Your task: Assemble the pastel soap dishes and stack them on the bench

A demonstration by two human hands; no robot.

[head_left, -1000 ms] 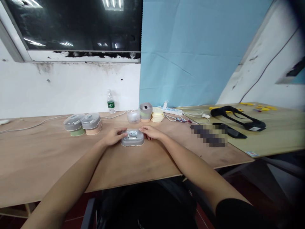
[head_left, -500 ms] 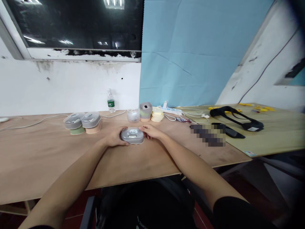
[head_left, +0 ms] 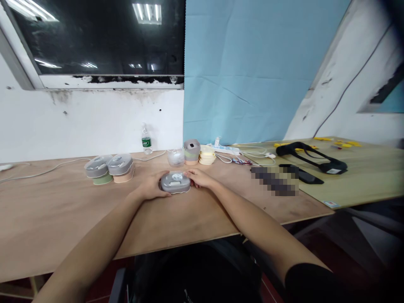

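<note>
An oval grey container [head_left: 175, 183] with a see-through lid and a round pale label sits on the brown table in front of me. My left hand [head_left: 154, 185] is wrapped round its left end, with the thumb along the near side. At the right end, my right hand [head_left: 199, 178] grips the container's edge with bent fingers; some of the fingertips are hidden. Farther left stand two similar grey-lidded containers, one with a green base [head_left: 99, 168] and one with a peach base [head_left: 120, 167].
Behind the held container are clear plastic lids [head_left: 175, 158], a stack of grey, green and peach cups [head_left: 191, 152] and stacked pale yellow pieces [head_left: 207, 155]. A water bottle [head_left: 146, 142] stands by the wall. To the right lie a power strip [head_left: 227, 150], cables and a black headset-like frame [head_left: 315, 156].
My view has tipped up slightly, so the background sits lower in the picture. Both hands stay on the grey container with almost the same grip.
</note>
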